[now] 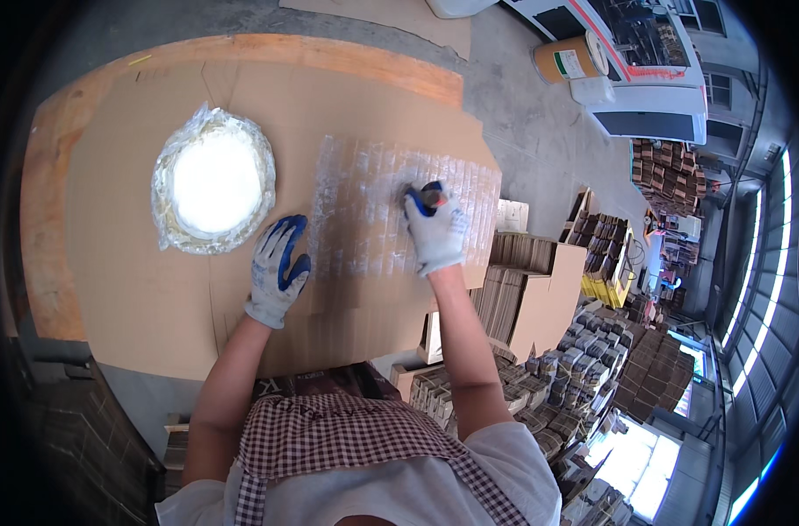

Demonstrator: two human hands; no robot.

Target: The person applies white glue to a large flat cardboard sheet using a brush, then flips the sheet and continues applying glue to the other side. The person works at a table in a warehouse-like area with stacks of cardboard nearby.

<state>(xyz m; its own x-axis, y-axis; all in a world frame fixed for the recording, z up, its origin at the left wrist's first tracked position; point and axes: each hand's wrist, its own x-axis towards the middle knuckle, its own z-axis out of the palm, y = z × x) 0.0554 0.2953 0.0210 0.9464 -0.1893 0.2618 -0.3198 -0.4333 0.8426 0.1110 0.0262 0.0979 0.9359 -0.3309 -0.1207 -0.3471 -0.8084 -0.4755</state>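
Observation:
My left hand [279, 265], in a white glove with a blue-coated palm, lies on a large cardboard sheet [268, 96]. Its thumb stands away from the fingers, and it holds nothing. In a matching glove, my right hand [436, 230] curls around a small dark object [432, 199] with a reddish spot; its kind is hard to make out. That hand is over a glossy, clear plastic patch [356, 206] with a striped grid look, spread on the cardboard. Left of it sits a round, glaring white object [214, 182], ringed by crinkled clear film.
A wooden tabletop edge [373, 66] shows beyond the cardboard. Stacks of flat cardboard [505, 302] stand beside my right arm, with bundled cardboard pieces [584, 351] farther right. A brown drum [568, 60] and a white machine [649, 123] stand at the far right.

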